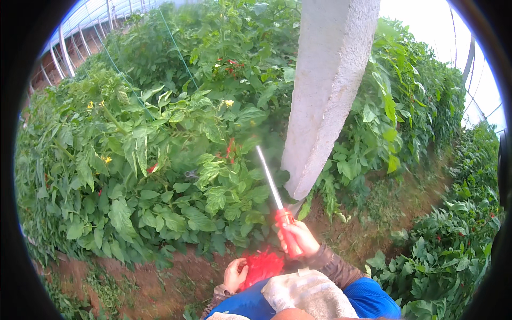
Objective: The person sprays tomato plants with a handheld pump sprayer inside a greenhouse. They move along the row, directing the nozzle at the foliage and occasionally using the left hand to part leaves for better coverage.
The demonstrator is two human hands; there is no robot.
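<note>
My right hand (302,237) is closed around the red handle of a tool with a thin, straight metal shaft (269,177); the shaft points up and away into the leaves of tomato plants (168,208). My left hand (235,274) is low in front of my body, at the left edge of a bundle of thin red strips (262,267). Its fingers are curled against the bundle, which looks blurred. Several red bits of the same colour show among the leaves, such as a red tie (230,148) left of the shaft.
A thick whitish post (328,88) slants down just right of the tool. Green strings (176,42) run into the foliage at upper left. More leafy plants (444,252) stand at right, beyond a strip of bare soil (368,228). A light towel (310,294) hangs over my front.
</note>
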